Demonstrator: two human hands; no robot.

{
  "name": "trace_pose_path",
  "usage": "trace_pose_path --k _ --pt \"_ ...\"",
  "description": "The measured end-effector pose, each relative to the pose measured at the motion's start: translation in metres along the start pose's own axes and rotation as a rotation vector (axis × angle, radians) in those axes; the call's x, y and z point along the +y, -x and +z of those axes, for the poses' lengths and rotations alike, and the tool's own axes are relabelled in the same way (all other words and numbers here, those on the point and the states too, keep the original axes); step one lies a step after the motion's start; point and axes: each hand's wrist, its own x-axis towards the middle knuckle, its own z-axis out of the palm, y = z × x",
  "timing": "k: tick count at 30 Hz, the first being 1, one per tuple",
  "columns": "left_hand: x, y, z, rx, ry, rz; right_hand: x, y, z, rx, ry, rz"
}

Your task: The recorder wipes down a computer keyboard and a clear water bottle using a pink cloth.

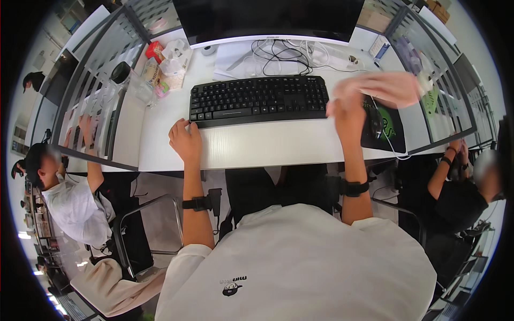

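My left hand (186, 140) rests on the white desk (257, 144) with its fingers curled. Its thumb and index finger are at the front left corner of a black keyboard (261, 98), gripping it there. Motion blurs my right hand (348, 106), which is raised by the keyboard's right end. A pink cloth (385, 86) is bunched in its grip and trails out to the right. Below the cloth, a black mouse (376, 123) with a pale cable sits on a black mouse pad (395, 132) with a green design.
A monitor (269, 20) stands at the back, with tangled cables (281, 56) before it. To the left are a clear jar (138, 88) with a dark lid and several snack packets (152, 72). Glass partitions (435, 80) flank the desk. One person (76, 204) sits on the left, another (461, 192) on the right.
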Motion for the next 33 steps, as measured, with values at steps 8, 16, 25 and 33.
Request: trace_pose_path --k 8,16,25,33 --pt "-0.001 0.001 -0.009 0.004 0.016 0.03 -0.038 0.001 -0.019 -0.334 -0.227 0.16" --pt "0.004 -0.006 -0.007 -0.007 -0.012 0.0 -0.041 -0.022 -0.005 -0.169 0.237 -0.407" --pt "0.004 -0.005 -0.006 -0.013 -0.006 -0.009 -0.03 -0.027 0.043 0.261 0.124 -0.586" --pt "0.0 -0.002 -0.007 -0.004 -0.01 0.017 -0.034 -0.06 0.042 0.19 -0.093 -0.025"
